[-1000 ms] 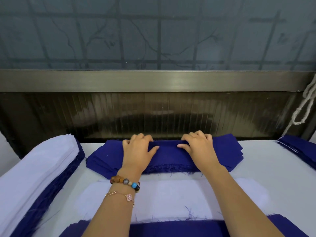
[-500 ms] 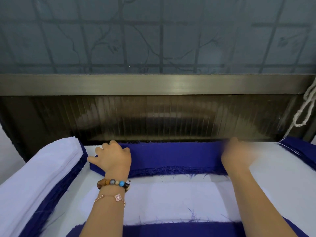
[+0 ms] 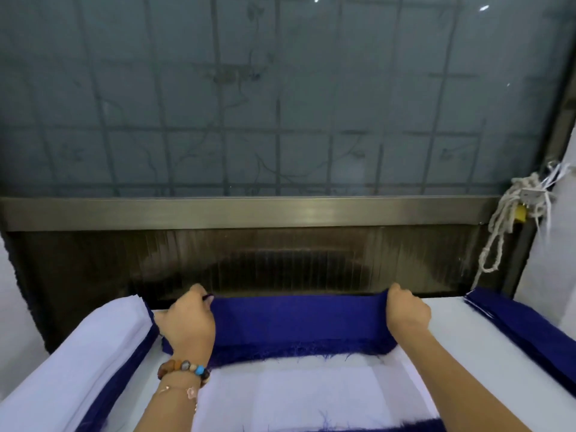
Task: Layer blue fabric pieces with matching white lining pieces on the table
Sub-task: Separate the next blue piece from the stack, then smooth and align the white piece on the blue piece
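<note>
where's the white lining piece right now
Head view, bottom centre: the white lining piece lies flat on the table, just nearer than the blue fabric piece.

A wide frosted glass window [image 3: 280,98] fills the upper view, dim and grey-blue, with a grid of bars and thin vine-like shadows showing through it. A brushed metal rail [image 3: 249,213] runs along its lower edge, above a dark ribbed panel [image 3: 280,260]. A dark window frame [image 3: 558,104] borders the right side, where a knotted white rope [image 3: 498,226] hangs beside a white wall [image 3: 548,260]. A white table [image 3: 467,332] stands against the panel.
</note>
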### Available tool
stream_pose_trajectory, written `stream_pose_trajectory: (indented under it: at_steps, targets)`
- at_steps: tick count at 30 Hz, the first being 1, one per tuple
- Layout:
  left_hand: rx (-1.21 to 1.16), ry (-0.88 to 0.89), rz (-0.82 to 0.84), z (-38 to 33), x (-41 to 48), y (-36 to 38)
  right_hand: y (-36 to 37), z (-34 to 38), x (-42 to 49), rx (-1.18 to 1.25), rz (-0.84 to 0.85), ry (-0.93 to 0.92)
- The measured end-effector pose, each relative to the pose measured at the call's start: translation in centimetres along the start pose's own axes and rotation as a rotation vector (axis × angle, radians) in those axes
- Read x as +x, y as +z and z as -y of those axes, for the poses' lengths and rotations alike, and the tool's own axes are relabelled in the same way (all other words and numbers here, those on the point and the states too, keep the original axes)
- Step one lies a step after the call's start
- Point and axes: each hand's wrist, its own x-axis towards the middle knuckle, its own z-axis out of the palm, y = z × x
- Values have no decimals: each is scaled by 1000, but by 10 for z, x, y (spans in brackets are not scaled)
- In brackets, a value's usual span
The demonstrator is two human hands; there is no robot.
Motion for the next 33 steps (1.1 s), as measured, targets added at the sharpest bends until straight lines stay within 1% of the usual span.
stream_pose_trajectory:
  at_steps: [2,7,12,17,22,24,28,33]
  targets:
    - [-75,55,2,-4,4,-25,-19,-8,-4,48,-10,-10]
    - [-199,53,56,-4,-4,-82,-54,-23,-36,107,26,-33]
    - [-193,9,142,21,-48,-111,-61,-52,-86,144,43,-72]
    - [-233,50,175,58,-104,-117,-46,-78,-132,148,62,-101]
    - [-215,-10,201,81,-138,-112,-25,-97,-169,165,86,-110]
    - [-202,-9,218,85,-147,-108,-15,-101,-181,163,91,-106]
    - [-104,-11,249,90,-161,-103,-2,-105,-192,171,57,-81]
    - [-172,-67,262,97,-159,-104,2,-106,-192,258,36,-34]
